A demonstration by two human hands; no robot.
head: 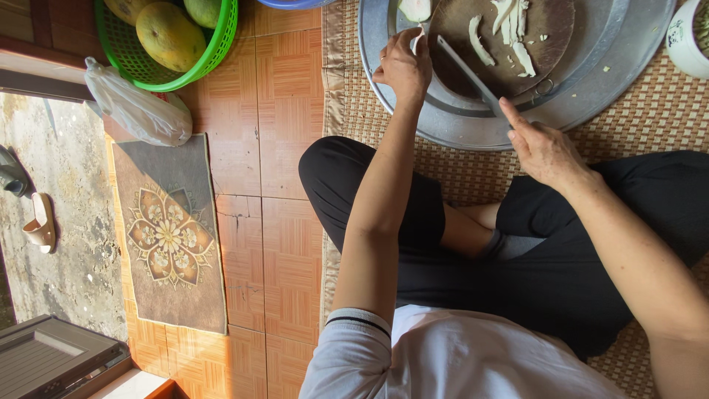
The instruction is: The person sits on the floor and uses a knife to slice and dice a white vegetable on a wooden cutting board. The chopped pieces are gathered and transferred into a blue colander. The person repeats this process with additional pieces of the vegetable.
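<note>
Left hand (403, 68) first: the fingers pinch a pale strip of fruit (418, 35) and press it down at the near-left rim of the round brown chopping board (550, 26). Right hand (543, 148) is clenched around the handle of a long knife (467, 72), forefinger stretched along it. The knife's long axis slants from that hand up and left across the board, tip aimed at the pinched strip. Further along the board, pale cut slices (511, 29) lie scattered on its far side, well apart from the blade. The board sits in a wide metal tray (591, 96), whose raised rim rings it all round. Left of the board, past the woven mat (347, 103), a green basket (221, 44) holds mangoes (171, 35), a plastic bag (136, 109) just beside it. Right of the board, a white bowl (683, 41) touches the tray's edge. Open tile floor lies left of the mat.
</note>
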